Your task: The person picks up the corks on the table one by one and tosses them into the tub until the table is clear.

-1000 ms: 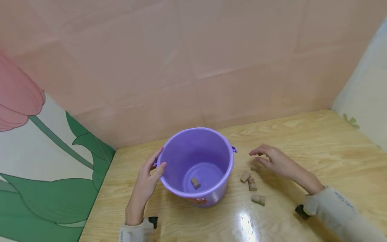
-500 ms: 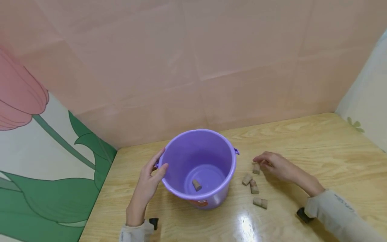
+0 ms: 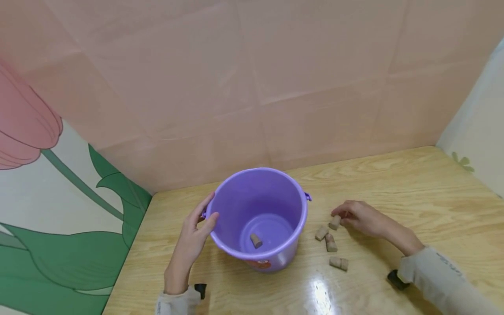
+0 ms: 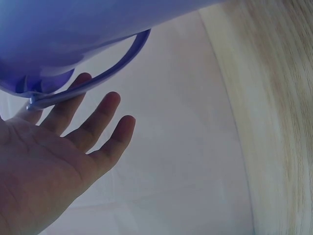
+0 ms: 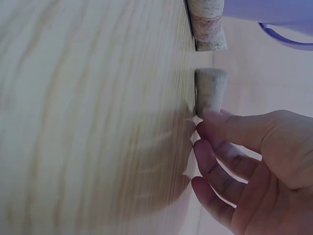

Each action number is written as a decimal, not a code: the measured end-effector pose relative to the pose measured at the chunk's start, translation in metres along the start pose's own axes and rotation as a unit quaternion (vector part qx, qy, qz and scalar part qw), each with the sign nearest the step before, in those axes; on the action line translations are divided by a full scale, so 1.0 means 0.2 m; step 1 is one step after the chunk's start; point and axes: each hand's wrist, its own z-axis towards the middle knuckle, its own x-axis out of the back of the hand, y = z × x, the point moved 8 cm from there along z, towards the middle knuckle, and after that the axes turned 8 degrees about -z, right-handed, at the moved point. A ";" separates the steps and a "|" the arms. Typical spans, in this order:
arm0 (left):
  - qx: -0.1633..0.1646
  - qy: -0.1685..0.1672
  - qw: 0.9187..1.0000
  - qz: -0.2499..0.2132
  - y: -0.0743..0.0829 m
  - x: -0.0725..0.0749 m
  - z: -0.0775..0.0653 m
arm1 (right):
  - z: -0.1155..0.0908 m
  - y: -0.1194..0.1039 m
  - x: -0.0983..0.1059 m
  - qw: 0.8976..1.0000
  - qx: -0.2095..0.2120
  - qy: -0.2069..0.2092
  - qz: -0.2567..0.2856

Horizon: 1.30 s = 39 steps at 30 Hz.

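Observation:
A purple bucket stands on the table, one cork lying on its floor. My left hand holds the left rim, thumb over the edge and fingers outside. In the left wrist view, the other fingers spread below the bucket's hanging handle. To the bucket's right, my right hand pinches a cork at one end, thumb and forefinger low at the tabletop. The right wrist view shows the pinched cork lying on its side, thumb at its near end, the remaining fingertips touching the wood.
Two corks lie against each other between the bucket and my right hand. Another cork lies nearer me. The wooden table meets a pinkish sheet behind and a flower-printed panel at left.
My right hand has come down onto the farthest cork, pinched its end and turned it slightly. My left hand keeps the bucket's rim; the other corks stay put.

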 end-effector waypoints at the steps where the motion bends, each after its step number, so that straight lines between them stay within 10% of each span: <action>1: -0.001 0.000 1.000 0.000 0.00 0.00 0.00 | 0.00 0.00 0.00 1.000 -0.001 -0.002 0.002; 21: 0.003 0.001 1.000 -0.001 -0.01 0.00 0.00 | -0.01 0.01 0.06 0.999 -0.019 0.010 0.037; 39: 0.008 0.000 1.000 0.000 0.00 0.00 0.00 | 0.02 -0.14 0.31 0.981 0.005 0.195 0.000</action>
